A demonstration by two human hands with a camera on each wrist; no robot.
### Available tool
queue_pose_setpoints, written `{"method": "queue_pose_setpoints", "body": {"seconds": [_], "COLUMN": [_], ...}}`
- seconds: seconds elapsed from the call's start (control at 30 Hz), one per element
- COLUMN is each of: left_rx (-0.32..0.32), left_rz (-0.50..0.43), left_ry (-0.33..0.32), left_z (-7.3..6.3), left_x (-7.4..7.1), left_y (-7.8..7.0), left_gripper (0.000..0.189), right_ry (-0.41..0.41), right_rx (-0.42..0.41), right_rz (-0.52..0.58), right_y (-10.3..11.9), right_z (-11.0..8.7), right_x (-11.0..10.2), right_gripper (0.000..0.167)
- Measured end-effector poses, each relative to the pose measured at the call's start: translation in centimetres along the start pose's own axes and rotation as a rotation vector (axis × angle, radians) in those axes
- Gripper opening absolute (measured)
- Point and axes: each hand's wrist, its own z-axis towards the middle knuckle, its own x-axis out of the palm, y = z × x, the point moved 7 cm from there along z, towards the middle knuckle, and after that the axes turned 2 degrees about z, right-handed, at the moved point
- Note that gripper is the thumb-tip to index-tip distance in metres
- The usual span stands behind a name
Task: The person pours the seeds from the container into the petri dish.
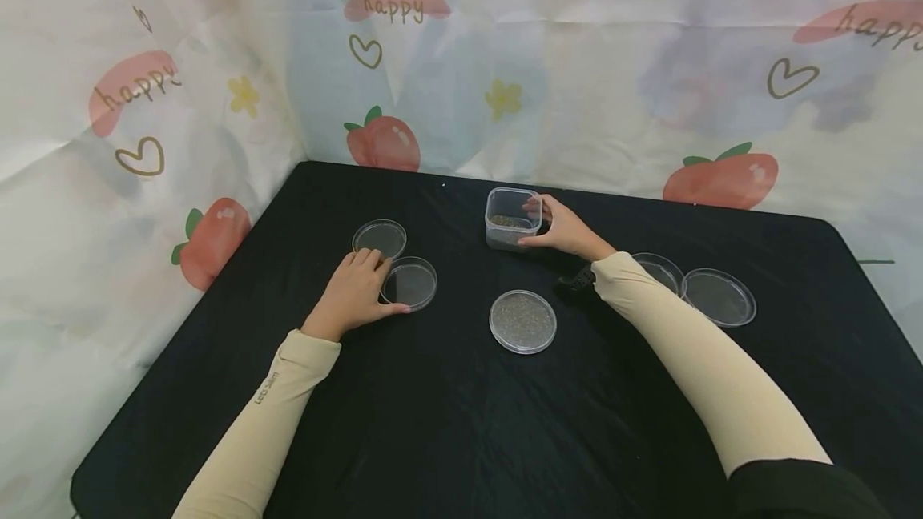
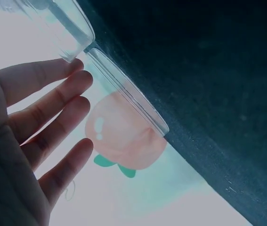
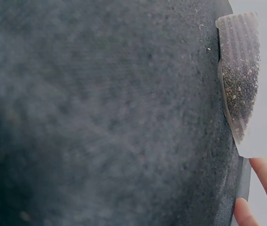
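Observation:
My left hand [image 1: 352, 292] is at a clear petri dish [image 1: 414, 285], thumb by its near rim and fingers by its left side. In the left wrist view the fingers are nearly straight, and the index fingertip meets the rim; the thumb is out of sight there. Just behind stands another clear petri dish [image 1: 380, 237]. At the back, my right hand [image 1: 566, 228] grips the right side of a clear plastic tub [image 1: 505, 239], thumb in front and fingers behind. Small speckled seed-like grains [image 3: 239, 87] lie in the tub. Whether its base touches the table cannot be told.
A petri dish [image 1: 522, 322] with a layer of similar grains sits mid-table. Two more clear petri dishes stand at the right, one [image 1: 721, 299] beside the other [image 1: 662, 272], which the right sleeve partly covers. Behind the black-covered table [image 1: 447, 439] hangs a printed curtain [image 1: 461, 102].

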Motion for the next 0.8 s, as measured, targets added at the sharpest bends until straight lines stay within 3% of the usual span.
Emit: {"method": "queue_pose_setpoints", "body": {"seconds": [0.2,0.3,0.8], "left_rx": [-0.003,-0.011,-0.037], "left_rz": [-0.005,-0.013,-0.042], "left_ry": [0.009,0.014,0.032], "left_z": [0.0,-0.1,-0.1], "left_x": [0.1,0.1,0.1], "left_y": [-0.1,0.0,0.0], "left_gripper": [0.088,0.089,0.089], "right_ry": [-0.044,-0.074,-0.174], "right_rx": [-0.030,-0.046,-0.243], "right_rz": [-0.071,-0.097,-0.210], "right_y": [-1.9,-1.8,3.0], "right_z": [1.0,1.0,0.4], "right_x": [-0.2,-0.3,0.0], "right_gripper": [0.086,0.088,0.088]}}
